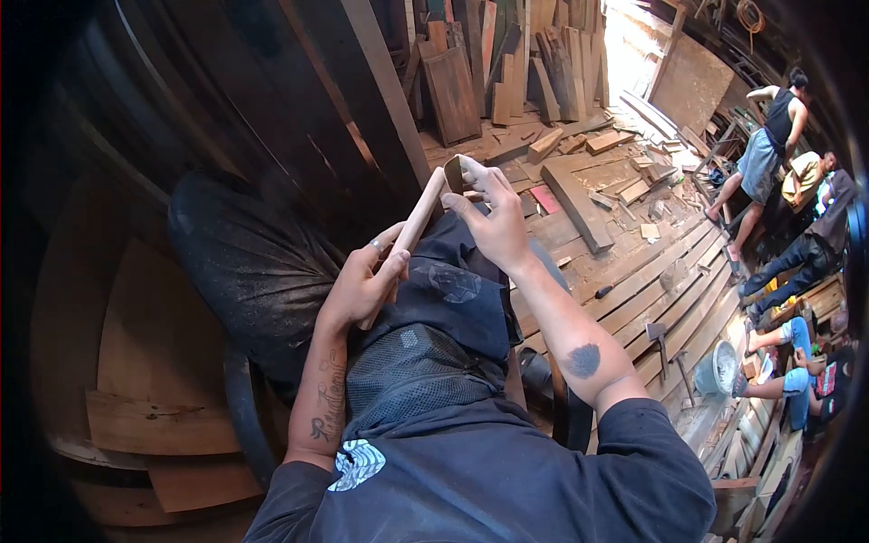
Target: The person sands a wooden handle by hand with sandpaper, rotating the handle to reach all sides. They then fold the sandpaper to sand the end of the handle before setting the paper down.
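Observation:
A long, pale piece of wood slants upward over my lap. My left hand is closed around its lower part, with a ring on one finger. Near its upper end my right hand pinches a small, dark, flat piece, which looks like sandpaper and sits against or very close to the wood's tip. Dark cloth with dust on it covers my lap beneath both hands.
Wood offcuts and a thick beam lie on the slatted floor ahead. Boards lean at the back. Hammer-like tools and a bucket are at the right, where several people stand or sit. Wooden panels are at the left.

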`<state>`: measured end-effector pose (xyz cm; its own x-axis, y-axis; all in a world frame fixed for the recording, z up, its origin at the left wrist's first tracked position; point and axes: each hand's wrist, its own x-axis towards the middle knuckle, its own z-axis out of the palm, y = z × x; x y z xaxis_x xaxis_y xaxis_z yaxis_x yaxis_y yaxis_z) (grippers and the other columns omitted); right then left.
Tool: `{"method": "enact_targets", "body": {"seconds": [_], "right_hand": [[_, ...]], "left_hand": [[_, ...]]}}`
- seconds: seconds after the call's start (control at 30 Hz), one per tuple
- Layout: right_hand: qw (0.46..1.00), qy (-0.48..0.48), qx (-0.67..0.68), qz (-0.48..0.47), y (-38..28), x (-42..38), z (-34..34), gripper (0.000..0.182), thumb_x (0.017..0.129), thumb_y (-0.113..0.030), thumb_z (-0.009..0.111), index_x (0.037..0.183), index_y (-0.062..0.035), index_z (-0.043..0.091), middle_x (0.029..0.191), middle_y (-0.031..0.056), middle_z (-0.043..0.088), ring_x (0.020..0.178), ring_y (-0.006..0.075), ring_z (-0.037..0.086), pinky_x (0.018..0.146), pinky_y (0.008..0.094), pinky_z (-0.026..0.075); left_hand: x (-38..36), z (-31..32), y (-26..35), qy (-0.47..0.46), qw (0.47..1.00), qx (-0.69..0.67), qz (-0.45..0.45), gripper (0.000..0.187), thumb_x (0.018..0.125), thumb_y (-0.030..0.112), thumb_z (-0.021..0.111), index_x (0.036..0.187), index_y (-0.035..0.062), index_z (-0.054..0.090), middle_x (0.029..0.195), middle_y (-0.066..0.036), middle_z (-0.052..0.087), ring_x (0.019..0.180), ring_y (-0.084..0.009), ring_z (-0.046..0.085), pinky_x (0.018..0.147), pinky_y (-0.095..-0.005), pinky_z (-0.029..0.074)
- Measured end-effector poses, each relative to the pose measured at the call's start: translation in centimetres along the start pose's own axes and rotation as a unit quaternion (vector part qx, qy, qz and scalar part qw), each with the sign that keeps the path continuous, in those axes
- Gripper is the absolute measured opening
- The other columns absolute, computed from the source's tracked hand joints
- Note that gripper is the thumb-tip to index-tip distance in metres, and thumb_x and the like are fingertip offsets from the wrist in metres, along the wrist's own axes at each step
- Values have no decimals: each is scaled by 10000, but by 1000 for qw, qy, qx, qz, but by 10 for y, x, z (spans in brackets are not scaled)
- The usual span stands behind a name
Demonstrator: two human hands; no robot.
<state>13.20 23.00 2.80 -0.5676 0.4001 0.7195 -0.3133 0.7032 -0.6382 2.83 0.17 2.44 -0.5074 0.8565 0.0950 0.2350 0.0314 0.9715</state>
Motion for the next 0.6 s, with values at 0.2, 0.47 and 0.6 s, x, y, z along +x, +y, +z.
{"method": "enact_targets", "body": {"seconds": [0.2,0.47,0.6], "right_hand": [[998,-43,-44,-12,-8,-3,-4,589,920,-229,871,1454,-62,689,1127,135,719,984,244,723,838,363,610],[996,-38,-64,-48,-13,-11,6,449,933,-239,859,1356,-115,772,1048,130,714,937,294,713,818,386,579],[998,1,-52,-25,-9,1,0,428,950,-235,842,1349,-100,771,1065,134,722,960,301,720,845,395,579]], "left_hand": [[0,-2,-1,13,1000,10,-6,579,1110,252,596,1627,17,484,793,-22,650,580,-89,602,560,-263,519],[1,-1,-5,22,1000,8,-13,593,1109,261,602,1626,0,477,786,-16,647,573,-83,594,552,-265,513],[3,0,-7,15,1000,18,-7,588,1111,265,601,1624,4,483,783,-18,647,572,-81,592,550,-264,510]]}}
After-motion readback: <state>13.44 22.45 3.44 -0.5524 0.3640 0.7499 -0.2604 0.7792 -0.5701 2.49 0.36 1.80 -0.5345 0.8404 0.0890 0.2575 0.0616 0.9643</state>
